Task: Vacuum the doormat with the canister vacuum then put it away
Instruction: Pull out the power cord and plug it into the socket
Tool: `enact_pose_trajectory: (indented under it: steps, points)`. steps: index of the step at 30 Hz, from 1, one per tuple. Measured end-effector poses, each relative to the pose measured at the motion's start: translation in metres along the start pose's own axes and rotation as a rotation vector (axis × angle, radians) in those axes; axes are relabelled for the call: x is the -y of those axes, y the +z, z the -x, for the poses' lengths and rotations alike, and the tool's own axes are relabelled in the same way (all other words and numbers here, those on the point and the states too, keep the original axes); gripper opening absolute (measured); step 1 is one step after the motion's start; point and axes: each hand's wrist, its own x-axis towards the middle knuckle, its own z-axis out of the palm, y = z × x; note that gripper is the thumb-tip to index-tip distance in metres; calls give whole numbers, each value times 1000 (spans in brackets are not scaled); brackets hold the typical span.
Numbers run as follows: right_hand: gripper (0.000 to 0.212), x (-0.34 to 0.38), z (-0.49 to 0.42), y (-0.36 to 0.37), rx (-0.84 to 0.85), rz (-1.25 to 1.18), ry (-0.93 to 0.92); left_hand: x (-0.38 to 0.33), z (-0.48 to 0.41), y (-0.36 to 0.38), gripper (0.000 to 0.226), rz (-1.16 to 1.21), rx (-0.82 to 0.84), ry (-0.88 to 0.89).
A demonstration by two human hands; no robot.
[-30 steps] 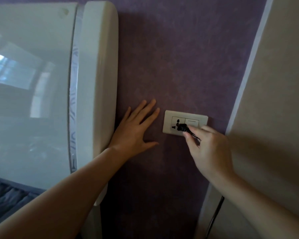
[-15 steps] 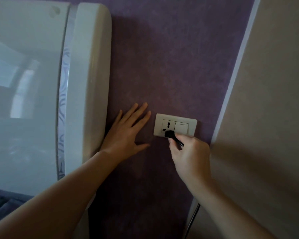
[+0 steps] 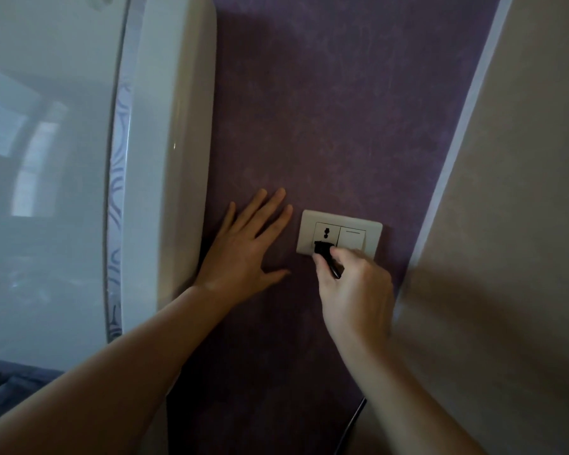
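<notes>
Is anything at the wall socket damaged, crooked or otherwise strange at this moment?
Nothing stands out. The socket plate sits flat and whole on the purple wall. The right hand pinches the black plug at the lower holes; the left hand lies flat on the wall beside it. No crack or scorch shows.

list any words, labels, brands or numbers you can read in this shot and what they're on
None can be read.
Wall plate: no print shows; the switch bears only a thin plain line, not text.
Black plug, held by the right hand: no marking can be made out.
White appliance: a swirl pattern on its trim strip, no lettering.
</notes>
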Motion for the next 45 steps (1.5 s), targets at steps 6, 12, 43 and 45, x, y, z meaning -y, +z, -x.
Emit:
enact_pose_trajectory:
  steps: [6,12,43,45]
  points:
    - [16,-5,-9,8,-18,-93,36,2,1,1,104,-4,-2,5]
    - [17,-10,-6,15,-57,-157,56,1,0,4,104,-6,-9,-4]
    - [55,-3,-34,-49,653,-29,98,-26,-10,-48,81,-74,213,-72]
    - [51,5,-52,-60,786,27,109,-36,-18,-64,73,-54,230,-123]
